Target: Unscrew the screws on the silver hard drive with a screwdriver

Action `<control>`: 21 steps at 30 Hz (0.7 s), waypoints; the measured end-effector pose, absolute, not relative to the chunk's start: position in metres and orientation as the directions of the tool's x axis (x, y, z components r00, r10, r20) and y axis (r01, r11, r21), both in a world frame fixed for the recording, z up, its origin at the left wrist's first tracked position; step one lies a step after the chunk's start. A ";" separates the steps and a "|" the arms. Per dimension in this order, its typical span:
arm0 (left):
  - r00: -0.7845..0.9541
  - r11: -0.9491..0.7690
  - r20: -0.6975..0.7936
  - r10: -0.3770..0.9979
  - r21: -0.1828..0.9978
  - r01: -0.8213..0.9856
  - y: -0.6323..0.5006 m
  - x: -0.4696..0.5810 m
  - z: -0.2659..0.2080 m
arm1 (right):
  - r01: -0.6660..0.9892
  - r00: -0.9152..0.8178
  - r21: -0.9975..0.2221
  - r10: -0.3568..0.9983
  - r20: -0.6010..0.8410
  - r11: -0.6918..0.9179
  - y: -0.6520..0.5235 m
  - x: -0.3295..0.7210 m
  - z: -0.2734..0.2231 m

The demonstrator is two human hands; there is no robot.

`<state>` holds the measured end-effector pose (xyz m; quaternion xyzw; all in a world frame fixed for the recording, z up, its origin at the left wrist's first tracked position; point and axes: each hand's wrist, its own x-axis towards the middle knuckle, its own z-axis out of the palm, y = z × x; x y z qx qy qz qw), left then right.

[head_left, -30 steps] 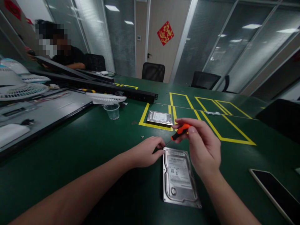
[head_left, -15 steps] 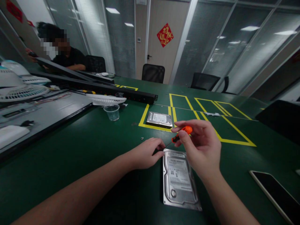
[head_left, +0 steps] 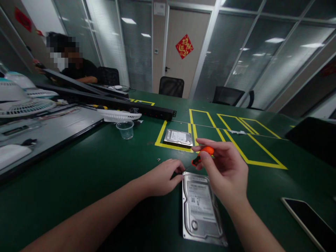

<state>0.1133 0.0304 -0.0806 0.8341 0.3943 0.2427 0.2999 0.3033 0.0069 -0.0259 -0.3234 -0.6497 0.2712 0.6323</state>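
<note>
A silver hard drive (head_left: 201,206) lies label up on the green table, its long side running toward me. My left hand (head_left: 168,178) is closed at its far left corner, thumb against the side and curled fingers at the far edge. The orange and black screwdriver (head_left: 207,151) is held in the fingers of my right hand (head_left: 227,171). Its thin shaft slants down to that same corner, close to my left fingertips. What the tip rests on is too small to make out. Small screws (head_left: 158,160) lie beyond my left hand.
A second hard drive (head_left: 178,137) sits inside a yellow tape outline. Left of it stand a clear plastic cup (head_left: 125,130), a long black bar (head_left: 147,109) and a flat grey panel (head_left: 60,129). A phone (head_left: 309,220) lies at right. Another person (head_left: 76,70) sits far left.
The whole scene sits slightly lower in the picture as the camera tilts. Both hands keep their places at the drive's corner, and the orange handle has shifted very slightly.
</note>
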 end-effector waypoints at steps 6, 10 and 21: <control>0.573 -0.500 0.152 0.806 0.693 0.520 0.030 0.114 -0.079 | 0.075 -0.020 -0.758 0.761 0.648 0.647 0.008 0.304 -0.027; 0.571 -0.493 0.143 0.808 0.694 0.524 0.030 0.114 -0.078 | 0.012 -0.059 -0.784 0.784 0.618 0.620 0.007 0.308 -0.027; 0.576 -0.508 0.154 0.803 0.682 0.526 0.031 0.115 -0.078 | 0.049 0.046 -0.777 0.776 0.629 0.627 0.007 0.303 -0.025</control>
